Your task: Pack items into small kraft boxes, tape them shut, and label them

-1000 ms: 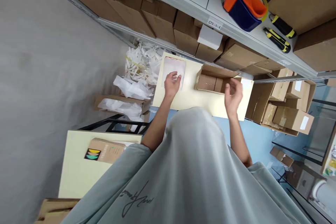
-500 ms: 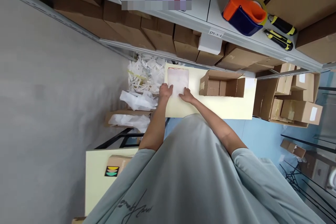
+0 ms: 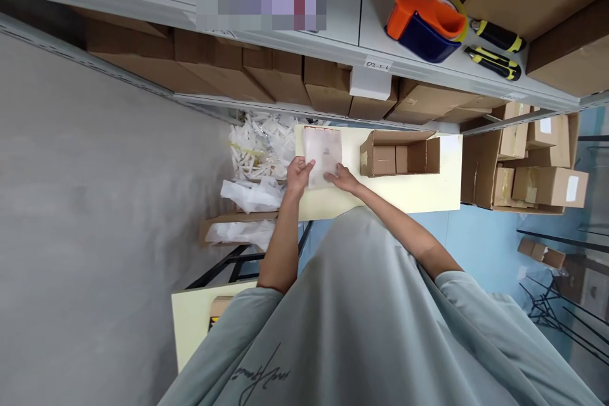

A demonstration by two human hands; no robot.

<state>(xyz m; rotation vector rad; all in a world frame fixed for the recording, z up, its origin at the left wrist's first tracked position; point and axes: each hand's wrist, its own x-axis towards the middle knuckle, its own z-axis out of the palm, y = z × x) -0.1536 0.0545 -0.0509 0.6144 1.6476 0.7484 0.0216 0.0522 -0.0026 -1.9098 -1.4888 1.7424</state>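
A frosted, see-through plastic bag (image 3: 323, 146) with a thin red line along its far edge is at the left end of the cream table (image 3: 399, 193). My left hand (image 3: 298, 176) is closed on the bag's left edge, thumb on top. At the lower right edge, my right hand (image 3: 345, 179) grips the bag, with its thumb over the surface. A small grey mark shows through the middle of the bag. To the right of my right hand stands an open cardboard box (image 3: 401, 158), its inside facing me.
White paper scraps (image 3: 259, 146) and crumpled white wrapping (image 3: 252, 193) lie left of the table. Above runs a grey shelf (image 3: 285, 35) of cartons, with an orange-and-blue tape dispenser (image 3: 428, 25) and two black-and-yellow cutters (image 3: 495, 63). More boxes (image 3: 537, 184) sit at the right.
The bag's near part has come toward me, and both hands have shifted slightly nearer. My left fingers have curled more around its edge. The camera view has tilted a little.
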